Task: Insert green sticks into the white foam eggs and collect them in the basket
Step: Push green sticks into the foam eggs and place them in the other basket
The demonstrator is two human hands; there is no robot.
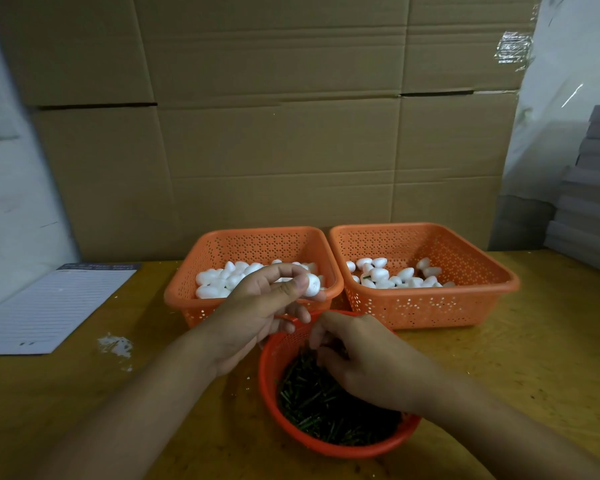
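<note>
My left hand pinches a white foam egg between thumb and fingertips, just in front of the left orange basket, which holds a heap of plain foam eggs. My right hand reaches down into the round red basket of green sticks, fingers curled among them; whether it holds a stick is hidden. The right orange basket holds several eggs, with a bit of green stick showing among them.
A lined paper pad lies at the left on the wooden table. White foam crumbs lie near it. Stacked cardboard boxes form a wall behind the baskets. Grey stacked sheets stand at the right.
</note>
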